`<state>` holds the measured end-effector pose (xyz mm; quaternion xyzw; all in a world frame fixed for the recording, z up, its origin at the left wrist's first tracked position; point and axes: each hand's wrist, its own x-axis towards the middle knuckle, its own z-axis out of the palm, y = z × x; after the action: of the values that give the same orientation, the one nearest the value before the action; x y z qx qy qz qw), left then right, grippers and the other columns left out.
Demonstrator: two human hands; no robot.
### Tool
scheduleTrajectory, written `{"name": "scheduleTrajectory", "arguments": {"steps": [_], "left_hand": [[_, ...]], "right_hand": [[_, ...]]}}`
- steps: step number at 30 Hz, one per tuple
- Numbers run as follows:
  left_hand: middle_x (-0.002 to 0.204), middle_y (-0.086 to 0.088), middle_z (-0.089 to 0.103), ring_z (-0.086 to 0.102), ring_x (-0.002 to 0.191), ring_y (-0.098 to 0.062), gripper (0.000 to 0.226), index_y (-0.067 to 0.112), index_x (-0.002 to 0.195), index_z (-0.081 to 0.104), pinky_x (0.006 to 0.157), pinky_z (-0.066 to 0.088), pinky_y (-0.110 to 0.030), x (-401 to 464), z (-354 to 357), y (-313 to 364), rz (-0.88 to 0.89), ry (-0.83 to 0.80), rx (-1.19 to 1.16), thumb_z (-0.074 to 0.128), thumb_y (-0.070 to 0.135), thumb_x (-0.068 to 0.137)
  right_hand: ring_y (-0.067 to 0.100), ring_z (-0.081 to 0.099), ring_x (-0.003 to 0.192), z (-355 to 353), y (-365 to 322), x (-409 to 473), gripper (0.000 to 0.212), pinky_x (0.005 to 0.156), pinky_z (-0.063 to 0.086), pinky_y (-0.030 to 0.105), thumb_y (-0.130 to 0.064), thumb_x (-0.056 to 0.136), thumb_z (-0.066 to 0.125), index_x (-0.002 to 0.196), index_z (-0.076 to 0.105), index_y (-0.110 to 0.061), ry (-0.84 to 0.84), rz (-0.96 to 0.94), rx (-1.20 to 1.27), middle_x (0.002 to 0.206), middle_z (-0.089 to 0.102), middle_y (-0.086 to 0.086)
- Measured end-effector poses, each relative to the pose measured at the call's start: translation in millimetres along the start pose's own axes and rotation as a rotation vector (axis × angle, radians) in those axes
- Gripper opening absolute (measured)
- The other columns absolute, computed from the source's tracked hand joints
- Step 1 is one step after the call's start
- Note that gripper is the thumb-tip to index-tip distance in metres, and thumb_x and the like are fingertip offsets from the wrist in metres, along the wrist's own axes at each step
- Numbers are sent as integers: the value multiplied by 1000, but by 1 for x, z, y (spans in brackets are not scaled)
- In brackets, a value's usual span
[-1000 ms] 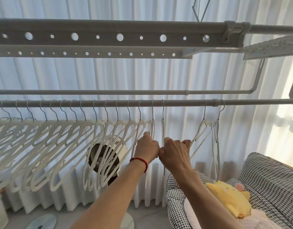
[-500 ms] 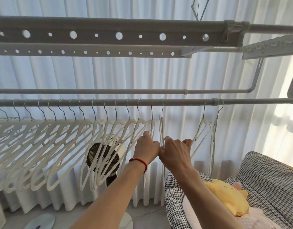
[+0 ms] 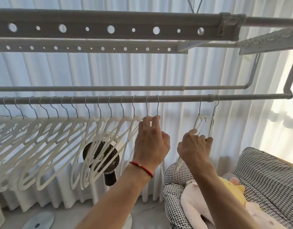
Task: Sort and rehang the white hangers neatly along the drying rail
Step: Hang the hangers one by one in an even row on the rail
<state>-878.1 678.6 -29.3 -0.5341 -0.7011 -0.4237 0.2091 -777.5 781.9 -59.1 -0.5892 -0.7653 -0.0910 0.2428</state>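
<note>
Now apart: the two hands, which met at one hanger half a second ago, have separated along the rail (image 3: 175,98).

Left hand (image 3: 151,142): raised since the earlier frame, red cord at the wrist, fingertips curled at the necks of the last two hangers (image 3: 152,113) of the long row. Grip pinching those two just under their wire hooks, which sit side by side on the rail.

Right hand (image 3: 194,148): shifted to the right, away from the left. Grip closed round the arm of one hanger of the separate pair (image 3: 200,123); whether the fingers also catch the second one I cannot tell. Both hooks of this pair hang on the rail, either side of its joint collar.

Row of white hangers (image 3: 60,138): hooked along the rail from the left edge up to the left hand, all slanting the same way, closely spaced. A bare stretch of rail lies between row and pair.

Behind the row: a round fan (image 3: 101,154) on a stand, before white curtains (image 3: 175,71).

Lower right: a checked armchair (image 3: 266,176) holding a yellow plush toy (image 3: 231,187).

Overhead: perforated rack bars (image 3: 109,28).
</note>
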Motion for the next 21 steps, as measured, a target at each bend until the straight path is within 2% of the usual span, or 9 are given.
{"name": "scheduleTrajectory", "arguments": {"steps": [2,4,6,7,16,19,21], "left_hand": [[129,-12,55,51,118,-26,47,10,133,52,97,43,-29,-2,1,1,15,2,-1,55,16,87],[129,-12,55,52,117,-26,46,10,133,53,95,44,-29,-3,2,1,7,-11,9,55,17,88],[130,-12,54,52,117,-26,46,10,134,52,94,45,-29,-3,4,0,-9,-32,15,55,17,88],[130,-12,54,51,118,-26,46,11,134,52,94,45,-30,-3,5,0,-21,-43,14,55,17,88],[128,-9,55,49,120,-25,45,12,133,53,96,45,-31,-5,9,-9,-66,-61,12,55,19,89],[128,-9,54,50,119,-25,43,12,132,54,96,44,-31,-7,10,-9,-76,-62,1,54,21,90],[130,-9,53,49,120,-24,43,12,133,53,95,44,-30,-9,10,-9,-81,-65,-6,54,22,91]], "right_hand": [[30,66,107,2,4,1,65,102,39,44,-22,93,49,148,34,10,31,-11,2,108,74,13],[31,69,98,3,6,1,58,87,44,39,-17,92,47,144,39,7,36,-18,37,101,74,12],[33,69,90,2,6,0,44,70,41,35,-16,92,48,133,46,1,35,-45,117,94,73,11],[34,69,87,2,6,-1,37,66,39,34,-17,92,48,126,48,-2,36,-67,152,92,72,11],[35,67,79,9,-2,-11,35,66,45,38,-17,92,49,127,47,-13,45,-250,278,82,68,8],[36,68,80,9,-7,-17,40,68,50,39,-19,92,50,132,47,-14,55,-278,302,84,69,9],[37,68,81,10,-11,-20,42,67,47,38,-20,93,48,134,46,-14,64,-282,314,86,69,9]]}}
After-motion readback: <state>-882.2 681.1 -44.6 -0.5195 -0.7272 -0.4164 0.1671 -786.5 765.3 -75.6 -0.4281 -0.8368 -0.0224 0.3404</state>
